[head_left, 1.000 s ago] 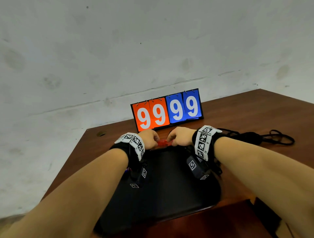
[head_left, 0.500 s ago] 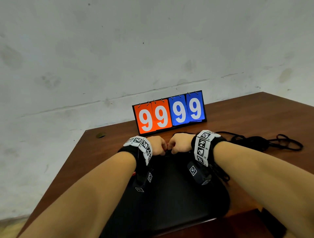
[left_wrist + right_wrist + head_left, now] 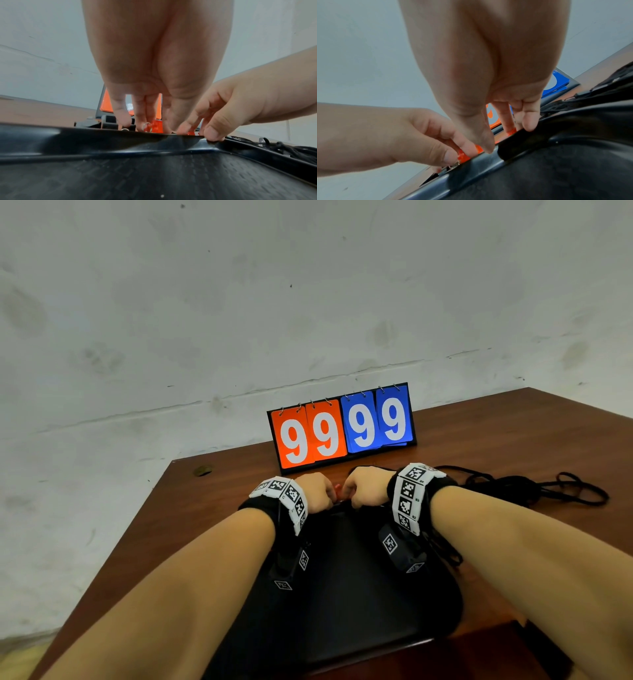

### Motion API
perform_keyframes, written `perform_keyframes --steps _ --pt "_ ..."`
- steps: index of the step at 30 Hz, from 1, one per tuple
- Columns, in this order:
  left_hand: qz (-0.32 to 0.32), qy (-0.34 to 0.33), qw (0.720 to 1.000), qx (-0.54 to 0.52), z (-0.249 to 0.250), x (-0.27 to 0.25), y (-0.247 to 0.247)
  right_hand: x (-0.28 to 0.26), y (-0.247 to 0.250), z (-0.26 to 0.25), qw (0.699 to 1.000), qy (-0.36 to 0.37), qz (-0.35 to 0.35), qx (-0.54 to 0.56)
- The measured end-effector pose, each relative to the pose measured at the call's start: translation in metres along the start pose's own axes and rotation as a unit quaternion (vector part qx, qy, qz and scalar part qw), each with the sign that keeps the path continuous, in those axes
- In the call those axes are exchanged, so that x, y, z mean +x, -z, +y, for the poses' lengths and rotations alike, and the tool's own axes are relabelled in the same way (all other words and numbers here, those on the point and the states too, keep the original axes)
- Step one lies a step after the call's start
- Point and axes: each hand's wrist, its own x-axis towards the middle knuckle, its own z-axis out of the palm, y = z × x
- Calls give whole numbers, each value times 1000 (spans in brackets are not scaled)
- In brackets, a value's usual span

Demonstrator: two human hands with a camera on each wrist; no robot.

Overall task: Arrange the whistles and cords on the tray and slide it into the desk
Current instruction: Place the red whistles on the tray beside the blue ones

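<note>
Head view first: I see both hands meeting just past the far rim of the black tray [image 3: 342,594], which lies on the brown desk [image 3: 205,508]. My left hand [image 3: 313,493] and right hand [image 3: 364,486] have their fingers curled down, pinching a small red whistle [image 3: 337,491] between them; its metal ring [image 3: 147,126] shows in the left wrist view beside the left fingertips [image 3: 122,120]. The right thumb [image 3: 214,133] touches the tray's rim. The scoreboard [image 3: 342,428] stands just beyond the hands, leaving only a narrow strip of desk. Black cords [image 3: 548,489] lie in a heap to the right, off the tray. Bare desk stays open on the left.
</note>
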Motion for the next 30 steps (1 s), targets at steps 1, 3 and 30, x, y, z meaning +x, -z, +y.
perform_keyframes --steps 1,3,30 --pt "18 -4 1000 -5 -1 -1 1 0 0 2 1000 -3 5 5" --pt "54 -6 998 -22 -5 -3 2 0 2 3 1000 -4 18 14" --pt "188 18 957 -218 -40 -146 27 -71 3 -97 960 43 63 270"
